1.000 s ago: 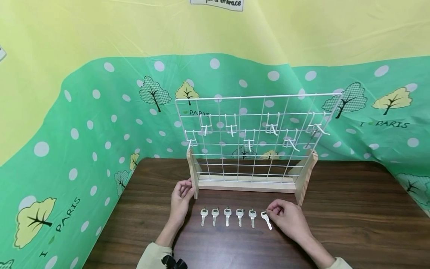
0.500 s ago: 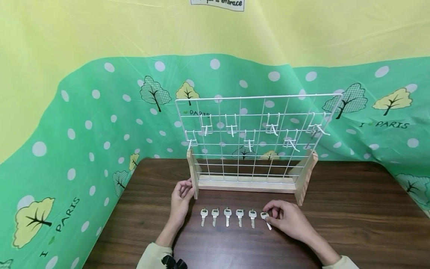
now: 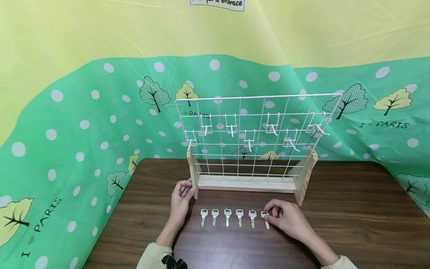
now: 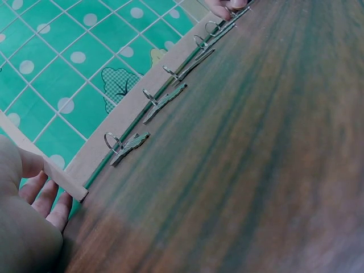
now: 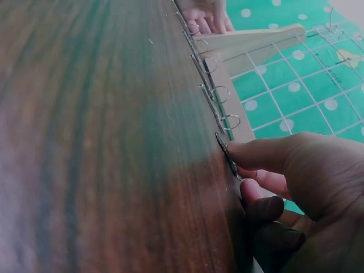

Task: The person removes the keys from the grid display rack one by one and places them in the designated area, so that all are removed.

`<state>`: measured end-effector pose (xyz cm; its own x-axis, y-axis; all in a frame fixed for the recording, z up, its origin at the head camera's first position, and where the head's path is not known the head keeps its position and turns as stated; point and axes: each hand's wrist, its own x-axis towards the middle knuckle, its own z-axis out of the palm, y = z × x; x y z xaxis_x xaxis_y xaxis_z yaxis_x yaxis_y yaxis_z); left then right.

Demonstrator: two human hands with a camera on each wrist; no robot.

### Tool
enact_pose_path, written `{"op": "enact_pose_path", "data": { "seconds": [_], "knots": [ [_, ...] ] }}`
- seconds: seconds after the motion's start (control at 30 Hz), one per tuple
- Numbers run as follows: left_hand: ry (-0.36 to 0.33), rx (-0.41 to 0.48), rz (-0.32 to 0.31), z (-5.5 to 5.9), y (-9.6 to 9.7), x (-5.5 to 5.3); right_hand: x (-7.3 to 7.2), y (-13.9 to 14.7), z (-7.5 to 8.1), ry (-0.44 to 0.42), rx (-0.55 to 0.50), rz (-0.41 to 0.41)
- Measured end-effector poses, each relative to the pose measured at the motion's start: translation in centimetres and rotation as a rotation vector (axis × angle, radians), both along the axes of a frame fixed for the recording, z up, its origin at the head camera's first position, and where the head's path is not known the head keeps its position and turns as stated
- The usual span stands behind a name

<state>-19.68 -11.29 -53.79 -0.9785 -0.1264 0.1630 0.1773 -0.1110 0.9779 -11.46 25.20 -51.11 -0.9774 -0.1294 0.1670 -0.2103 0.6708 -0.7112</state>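
Observation:
A row of several silver keys (image 3: pixel 227 216) with small rings lies on the table in front of a white wire grid rack (image 3: pixel 246 183) with wooden side panels. At the right end of this row, my right hand (image 3: pixel 290 220) pinches the last key (image 3: pixel 267 224), thumb on its head; the right wrist view shows that key (image 5: pixel 220 142) close to the tabletop. My left hand (image 3: pixel 180 200) holds the rack's left wooden side panel (image 4: pixel 62 179) low down, its thumb by the front edge. In the left wrist view, the nearest key (image 4: pixel 131 148) has its ring standing up.
Several white hooks (image 3: pixel 248 144) hang on the grid in two uneven rows. Behind the dark wooden table (image 3: pixel 362 209) hangs a green and yellow printed curtain (image 3: pixel 134 119). A small black object (image 3: pixel 174 262) is at the left sleeve.
My right hand's thumb has shifted onto the last key's head, and that key has turned from a slant to lie straighter with the row. My left hand stays still.

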Motion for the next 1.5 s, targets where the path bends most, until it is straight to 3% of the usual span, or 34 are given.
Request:
{"op": "enact_pose_path", "data": {
  "seconds": [0.37, 0.53, 0.67, 1.07, 1.3, 1.5],
  "knots": [
    [0.000, -0.003, -0.005, -0.1, 0.0, -0.1, -0.1, 0.0, 0.3, 0.043, -0.025, -0.025],
    [-0.002, -0.006, -0.006, 0.0, 0.0, 0.0, 0.0, -0.1, 1.3, 0.120, -0.050, -0.056],
    [-0.008, -0.015, -0.002, 0.0, 0.0, -0.1, 0.1, -0.1, 2.4, 0.189, -0.072, -0.101],
    [-0.025, -0.003, -0.011, 0.0, -0.1, 0.0, 0.5, 0.2, 6.5, 0.193, -0.175, -0.208],
    [-0.002, -0.017, -0.008, -0.1, -0.1, -0.1, 0.4, 0.8, 8.8, 0.205, -0.271, -0.231],
    [-0.032, -0.008, -0.005, 0.0, -0.1, -0.1, 0.5, 1.1, 10.8, 0.212, -0.365, -0.226]
  ]
}}
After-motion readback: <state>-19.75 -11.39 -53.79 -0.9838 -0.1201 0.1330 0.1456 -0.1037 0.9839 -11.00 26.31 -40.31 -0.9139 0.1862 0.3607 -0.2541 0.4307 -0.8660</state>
